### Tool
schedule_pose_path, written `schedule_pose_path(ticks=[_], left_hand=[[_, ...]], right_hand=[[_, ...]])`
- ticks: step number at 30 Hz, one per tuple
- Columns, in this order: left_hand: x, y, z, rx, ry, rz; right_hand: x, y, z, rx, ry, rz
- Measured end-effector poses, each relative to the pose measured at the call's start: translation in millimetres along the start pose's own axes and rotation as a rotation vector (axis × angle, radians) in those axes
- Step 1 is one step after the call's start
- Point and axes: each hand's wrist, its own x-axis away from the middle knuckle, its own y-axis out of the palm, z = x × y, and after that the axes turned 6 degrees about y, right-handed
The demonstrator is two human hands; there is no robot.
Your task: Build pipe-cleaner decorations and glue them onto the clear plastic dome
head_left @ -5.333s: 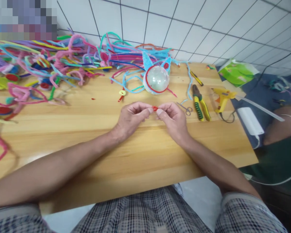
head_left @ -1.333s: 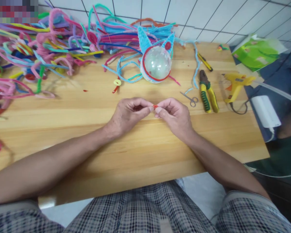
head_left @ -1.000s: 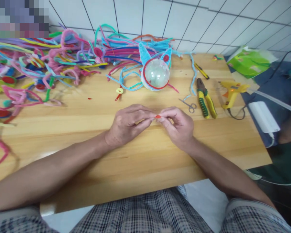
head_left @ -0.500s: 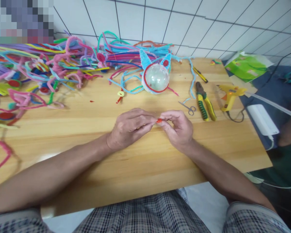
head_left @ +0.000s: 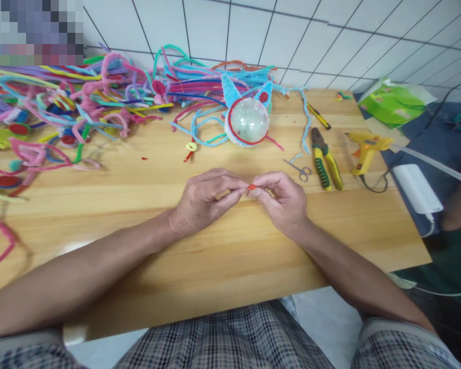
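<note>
A small red piece (head_left: 251,187) is pinched between the fingertips of both hands above the wooden table (head_left: 200,271). My left hand (head_left: 207,200) grips it from the left, and my right hand (head_left: 280,199) grips it from the right. The fingertips of the two hands nearly meet. Beyond them sits a clear ball (head_left: 249,121) with a red rim and fuzzy blue ears. Small scissors (head_left: 301,170) lie beyond my right hand. A yellow ring (head_left: 191,147) on a red strip lies beyond my left hand.
Many coloured pipe cleaners (head_left: 96,97) are heaped at the back left. Pliers (head_left: 326,161), a yellow cutter (head_left: 318,116) and a yellow glue gun (head_left: 367,148) lie on the right. A white box (head_left: 417,188) and a green packet (head_left: 394,105) are past the table's right edge.
Both hands have risen very slightly in view, still pinching the red piece. The fingers of my left hand are a little more apart behind the pinch.
</note>
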Motion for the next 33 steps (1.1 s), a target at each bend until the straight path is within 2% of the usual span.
schedule_pose_path(ticks=[4,10,14,17,21,29,33], left_hand=[[-0.6,2.9,1.2,0.075,-0.098,0.022],[-2.2,2.3,4.9,0.142,-0.326,0.009],[-2.1,2.8,5.7,0.203,-0.487,0.030],[-0.5,4.4,5.0,0.235,-0.543,0.040],[-0.2,5.0,5.4,0.246,-0.512,0.039],[-2.6,3.2,4.8,0.230,-0.278,0.043],[-1.6,2.8,4.3,0.226,-0.289,0.028]], right_hand=[[-1.8,1.2,-2.2,-0.114,0.130,-0.030],[-5.0,2.6,-5.5,-0.244,0.217,-0.082],[-5.7,1.9,-7.2,-0.230,0.256,-0.082],[-5.2,1.4,-7.3,-0.185,0.257,-0.079],[-3.2,1.7,-6.2,-0.139,0.217,-0.058],[-1.4,2.3,-5.3,-0.091,0.071,-0.033],[-1.6,2.4,-7.4,-0.046,0.051,-0.021]])
